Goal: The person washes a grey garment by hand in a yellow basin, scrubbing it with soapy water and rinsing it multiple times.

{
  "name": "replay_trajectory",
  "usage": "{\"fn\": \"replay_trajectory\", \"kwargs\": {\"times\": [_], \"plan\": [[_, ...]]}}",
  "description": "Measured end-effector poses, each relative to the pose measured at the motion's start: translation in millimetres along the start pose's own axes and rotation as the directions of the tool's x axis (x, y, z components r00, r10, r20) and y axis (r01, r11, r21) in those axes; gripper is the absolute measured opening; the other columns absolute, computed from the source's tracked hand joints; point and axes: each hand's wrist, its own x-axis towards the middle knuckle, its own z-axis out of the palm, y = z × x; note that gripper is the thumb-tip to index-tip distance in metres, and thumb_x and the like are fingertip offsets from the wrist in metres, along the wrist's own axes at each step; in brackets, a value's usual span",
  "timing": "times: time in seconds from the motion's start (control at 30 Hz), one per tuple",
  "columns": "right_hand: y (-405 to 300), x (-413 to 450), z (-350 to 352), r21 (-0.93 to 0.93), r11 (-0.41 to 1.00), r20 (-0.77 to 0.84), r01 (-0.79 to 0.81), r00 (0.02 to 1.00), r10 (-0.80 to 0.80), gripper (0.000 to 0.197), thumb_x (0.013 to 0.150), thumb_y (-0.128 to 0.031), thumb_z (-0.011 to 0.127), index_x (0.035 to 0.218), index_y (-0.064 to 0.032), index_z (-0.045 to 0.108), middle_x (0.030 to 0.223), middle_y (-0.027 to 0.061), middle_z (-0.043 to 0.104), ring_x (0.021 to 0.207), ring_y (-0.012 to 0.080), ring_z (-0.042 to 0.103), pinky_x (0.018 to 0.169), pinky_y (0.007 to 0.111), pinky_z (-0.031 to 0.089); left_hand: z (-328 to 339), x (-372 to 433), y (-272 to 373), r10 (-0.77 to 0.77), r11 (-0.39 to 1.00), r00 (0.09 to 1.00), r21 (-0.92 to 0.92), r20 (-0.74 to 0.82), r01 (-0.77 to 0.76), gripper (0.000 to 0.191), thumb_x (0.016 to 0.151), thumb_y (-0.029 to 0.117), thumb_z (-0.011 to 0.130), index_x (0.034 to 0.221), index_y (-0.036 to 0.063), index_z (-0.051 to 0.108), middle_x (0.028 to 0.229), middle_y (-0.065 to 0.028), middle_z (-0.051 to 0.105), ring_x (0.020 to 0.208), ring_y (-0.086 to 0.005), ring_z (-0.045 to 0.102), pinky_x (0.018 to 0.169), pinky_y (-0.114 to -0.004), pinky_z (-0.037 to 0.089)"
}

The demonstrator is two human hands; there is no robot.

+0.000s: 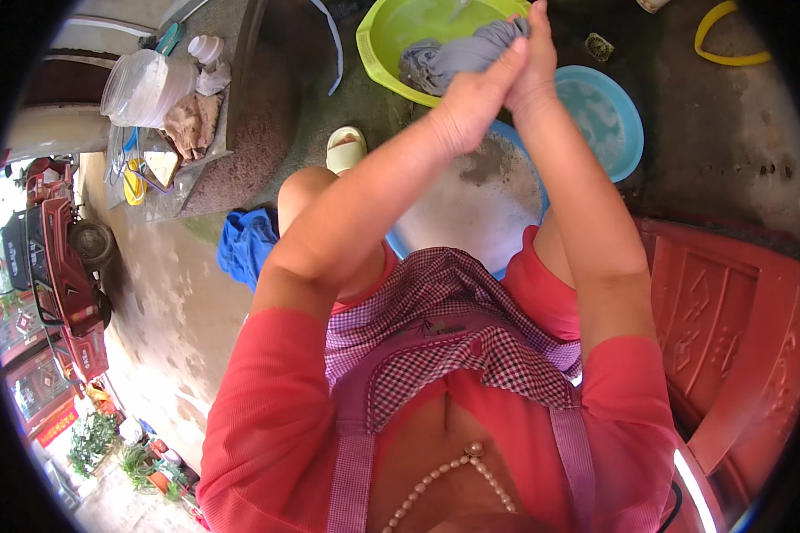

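A grey wet-looking cloth [470, 56] is bunched and twisted, its loose end hanging in a lime-green plastic basin [373, 56] that holds water. My left hand [477, 100] and my right hand [537, 63] are pressed together at the cloth's upper end, both gripping it. The fingers are partly hidden behind the hands and the cloth. Below my forearms, between my knees, stands a wide blue-rimmed basin [543, 193] of greyish, foamy water. A smaller light-blue basin [633, 126] with sudsy water is at my right.
Blue fabric [247, 243] lies beside my leg at left. A stone ledge [240, 113] carries plastic tubs [150, 90] and a brown cloth [193, 123]. At right are a red panelled door [720, 313] and a yellow ring [703, 40]. A red motor vehicle [60, 260] stands farther left.
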Motion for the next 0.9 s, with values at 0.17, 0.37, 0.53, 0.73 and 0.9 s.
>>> {"fn": "replay_trajectory", "kwargs": {"times": [0.17,0.37,0.53,0.73,0.9], "plan": [[46.3,-28.5,16.4,-0.097,0.990,0.095,0.103,0.991,-0.094,0.063,0.091,-0.049,0.044,0.135,-0.0052,0.032,0.134,0.0067,0.040,0.121,0.0172,0.039,0.102,0.032,0.030,-34.1,11.0,19.9,-0.379,0.884,0.923,-0.269,0.069,0.383,0.064,0.086,0.053,0.052,0.123,0.0005,0.049,0.122,-0.0143,0.052,0.112,-0.0209,0.047,0.095,-0.034,0.038],[29.0,-28.1,9.3,-0.096,0.994,0.111,-0.046,0.992,0.057,0.067,0.092,-0.048,0.043,0.139,-0.0044,0.026,0.140,0.0076,0.033,0.127,0.0168,0.031,0.106,0.031,0.024,-30.8,12.6,13.8,-0.358,0.907,0.933,-0.225,0.030,0.355,0.069,0.087,0.051,0.052,0.134,0.0034,0.036,0.128,-0.0153,0.045,0.112,-0.0212,0.046,0.095,-0.036,0.039],[35.3,28.8,-21.2,-0.429,0.869,0.041,0.248,0.966,-0.256,0.058,0.094,-0.047,0.032,0.125,0.0018,0.042,0.120,0.0204,0.050,0.113,0.0346,0.046,0.098,0.041,0.036,-0.7,5.1,22.0,-0.201,0.922,0.979,-0.343,-0.025,0.181,0.036,0.091,0.037,0.052,0.116,0.0116,0.053,0.117,-0.0048,0.054,0.110,-0.0151,0.049,0.094,-0.030,0.039],[38.4,50.7,-20.0,-0.762,0.357,0.155,0.541,0.687,-0.710,0.060,0.094,-0.044,0.036,0.131,0.0034,0.034,0.134,0.0228,0.036,0.122,0.0340,0.037,0.102,0.041,0.029,-39.7,33.9,24.6,-0.323,0.797,0.946,-0.539,-0.001,0.272,0.036,0.092,0.046,0.045,0.072,0.0161,0.050,0.066,-0.0043,0.056,0.060,-0.0200,0.054,0.058,-0.034,0.047],[-18.0,36.4,-35.1,-0.312,0.910,-0.003,0.272,0.958,-0.288,0.055,0.091,-0.051,0.044,0.113,-0.0021,0.054,0.113,0.0133,0.057,0.107,0.0225,0.051,0.092,0.035,0.037,-38.3,29.8,48.6,-0.406,0.769,0.911,-0.510,0.076,0.385,0.037,0.090,0.036,0.049,0.060,0.0162,0.038,0.053,-0.0026,0.040,0.046,-0.0129,0.038,0.040,-0.025,0.030]]}}
